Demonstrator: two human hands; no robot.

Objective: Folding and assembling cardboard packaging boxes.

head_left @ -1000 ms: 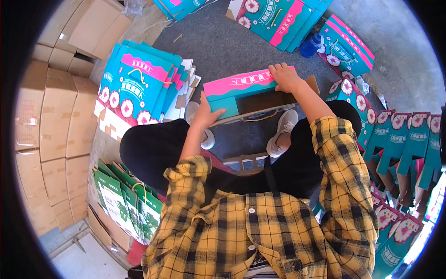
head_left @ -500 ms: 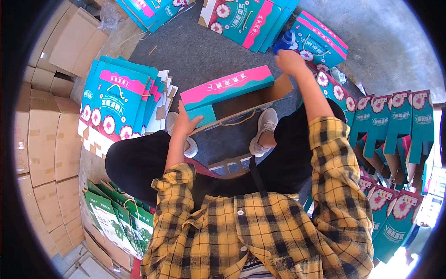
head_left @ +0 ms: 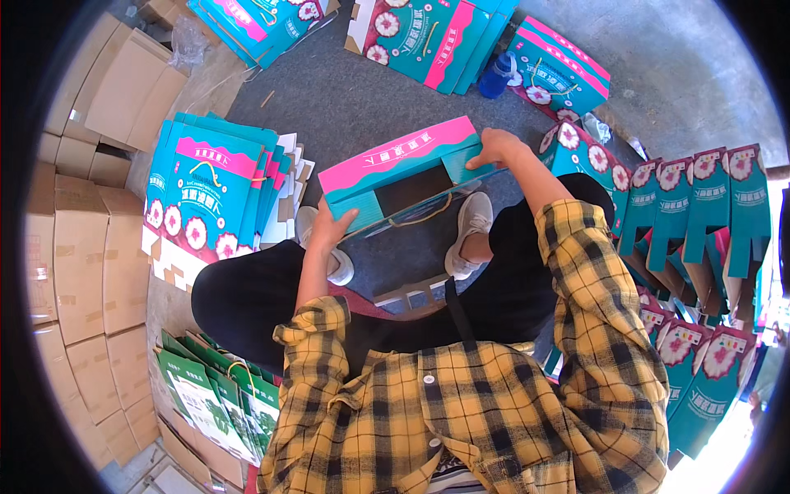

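Evidently both hands are closed on one teal-and-pink gift carton (head_left: 403, 153): the left hand (head_left: 326, 227) grips its left end, thumb on a folded-in teal flap, while the right hand (head_left: 500, 150) grips the far right end, thumb on the matching flap. Between these two flaps the carton's dark opening faces up, and one cord handle (head_left: 420, 216) runs along the near side. It sits in front of the person, just beyond the two black-trousered knees; whether it touches the floor, I cannot tell. Two pale shoes (head_left: 471, 235) show just below it, the left one partly hidden by hand and carton. Leftward, near the left hand, leans one pile of flattened cartons (head_left: 206, 191), too overlapped to count; two more such piles lie at the top. Past the right hand stand one blue bottle (head_left: 495, 77), one closed carton (head_left: 562, 67) behind it, and another patterned carton (head_left: 586, 156), partly blocked by the right knee. Farther right, four upright cartons (head_left: 709, 193) form a row, with at least three more below. Green bags (head_left: 216, 399) sit at lower left, several brown boxes (head_left: 81, 267) are stacked along the left edge, and two crumpled clear plastic pieces (head_left: 188, 43) lie about.
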